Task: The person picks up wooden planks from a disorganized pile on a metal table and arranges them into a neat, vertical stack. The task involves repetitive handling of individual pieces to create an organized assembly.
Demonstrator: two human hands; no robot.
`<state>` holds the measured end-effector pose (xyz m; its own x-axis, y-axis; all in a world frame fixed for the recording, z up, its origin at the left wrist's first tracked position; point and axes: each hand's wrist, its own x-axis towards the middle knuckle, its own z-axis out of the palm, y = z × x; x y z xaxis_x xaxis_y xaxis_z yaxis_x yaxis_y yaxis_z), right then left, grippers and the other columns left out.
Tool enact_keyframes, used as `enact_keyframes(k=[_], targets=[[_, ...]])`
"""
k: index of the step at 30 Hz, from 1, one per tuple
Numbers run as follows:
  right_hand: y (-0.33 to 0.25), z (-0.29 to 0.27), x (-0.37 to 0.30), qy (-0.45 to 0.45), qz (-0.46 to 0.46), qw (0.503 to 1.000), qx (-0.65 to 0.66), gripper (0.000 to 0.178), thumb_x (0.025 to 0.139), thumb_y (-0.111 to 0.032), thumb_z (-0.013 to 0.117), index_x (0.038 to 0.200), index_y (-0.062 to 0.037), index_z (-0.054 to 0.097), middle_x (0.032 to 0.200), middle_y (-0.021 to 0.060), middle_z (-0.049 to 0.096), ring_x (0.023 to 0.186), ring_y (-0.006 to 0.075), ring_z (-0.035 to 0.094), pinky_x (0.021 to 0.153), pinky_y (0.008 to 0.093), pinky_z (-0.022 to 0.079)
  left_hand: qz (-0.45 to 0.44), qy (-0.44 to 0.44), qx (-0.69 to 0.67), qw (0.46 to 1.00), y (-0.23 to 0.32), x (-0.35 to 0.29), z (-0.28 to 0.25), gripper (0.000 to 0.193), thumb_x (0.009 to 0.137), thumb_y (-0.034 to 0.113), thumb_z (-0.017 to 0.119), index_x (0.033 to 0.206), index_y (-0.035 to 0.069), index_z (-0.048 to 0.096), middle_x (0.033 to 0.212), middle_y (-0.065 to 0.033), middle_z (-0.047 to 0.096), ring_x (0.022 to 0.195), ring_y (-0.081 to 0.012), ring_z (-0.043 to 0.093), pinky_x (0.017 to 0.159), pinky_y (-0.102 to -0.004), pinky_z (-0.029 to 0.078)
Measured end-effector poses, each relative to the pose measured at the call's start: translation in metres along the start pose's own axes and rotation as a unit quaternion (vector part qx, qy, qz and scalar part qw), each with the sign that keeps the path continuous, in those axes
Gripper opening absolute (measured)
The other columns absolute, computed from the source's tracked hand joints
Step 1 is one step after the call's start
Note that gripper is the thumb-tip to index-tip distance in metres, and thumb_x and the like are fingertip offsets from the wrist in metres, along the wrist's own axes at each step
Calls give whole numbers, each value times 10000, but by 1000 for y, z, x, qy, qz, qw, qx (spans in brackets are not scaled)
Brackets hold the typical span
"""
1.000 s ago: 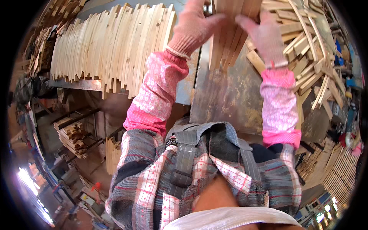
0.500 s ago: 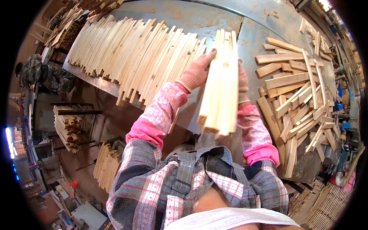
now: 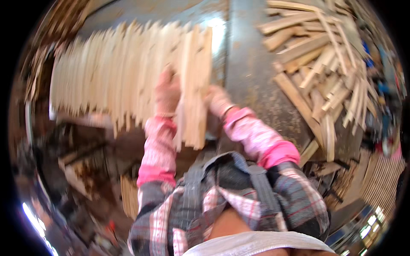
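A bundle of pale wooden strips [image 3: 195, 94] stands between my two gloved hands, at the right end of a long row of similar strips [image 3: 115, 72]. My left hand [image 3: 168, 91] is at the bundle's left side, over the row, its thumb and fingers smeared by motion. Against the bundle's right edge presses my right hand [image 3: 218, 101], its fingertips partly hidden by the wood. The near ends of the bundle jut past the table edge toward me.
A loose heap of wooden offcuts [image 3: 307, 59] lies to the right on the metal table [image 3: 247, 85]. More stacked strips [image 3: 129, 194] stand below the table's near left edge. At the far right is a pile of slats [image 3: 382, 179].
Both hands have carried the bundle leftward, from the bare table beside the row to against the row's right end. The view has turned and blurred with the motion.
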<state>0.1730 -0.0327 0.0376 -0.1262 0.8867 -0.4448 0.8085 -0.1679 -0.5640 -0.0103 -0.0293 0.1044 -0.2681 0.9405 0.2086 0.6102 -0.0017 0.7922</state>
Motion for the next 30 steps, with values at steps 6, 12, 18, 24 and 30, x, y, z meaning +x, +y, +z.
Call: enact_keyframes(k=[6,12,18,24,30], targets=[[7,-75,-11,-147,-30,989,19,407,905,-256,638,1253,-43,634,1126,239,679,1101,392,652,939,468,523,18,-98,-101,990,74,49,60,421,985,86,611,1392,-16,577,1251,-194,693,1156,-247,660,1012,-340,510],[172,-242,-38,180,-48,959,-212,333,942,-104,589,1255,-27,674,1258,218,654,1229,393,582,1077,414,461,52,-236,-18,970,147,17,153,461,944,167,619,1394,75,584,1183,-205,677,1086,-355,674,921,-449,548],[287,-339,-13,326,-45,944,-8,492,960,-144,595,1419,28,553,1421,215,594,1347,341,542,1151,386,391,-8,-378,-18,926,181,-54,192,494,958,264,582,1439,157,543,1199,-203,653,1107,-397,654,947,-497,532],[266,-385,68,261,-86,943,-190,493,952,-243,597,1380,4,589,1400,244,589,1294,399,551,1115,460,421,120,-198,-75,970,155,-4,242,398,926,174,638,1314,84,653,1110,-200,708,1050,-374,686,918,-459,547],[209,-385,152,113,-130,946,-275,359,899,-316,623,1119,-42,694,1079,198,725,973,391,691,885,502,532,135,-180,115,968,168,185,278,509,900,245,713,1364,65,606,1175,-187,697,1058,-368,676,944,-449,540]])
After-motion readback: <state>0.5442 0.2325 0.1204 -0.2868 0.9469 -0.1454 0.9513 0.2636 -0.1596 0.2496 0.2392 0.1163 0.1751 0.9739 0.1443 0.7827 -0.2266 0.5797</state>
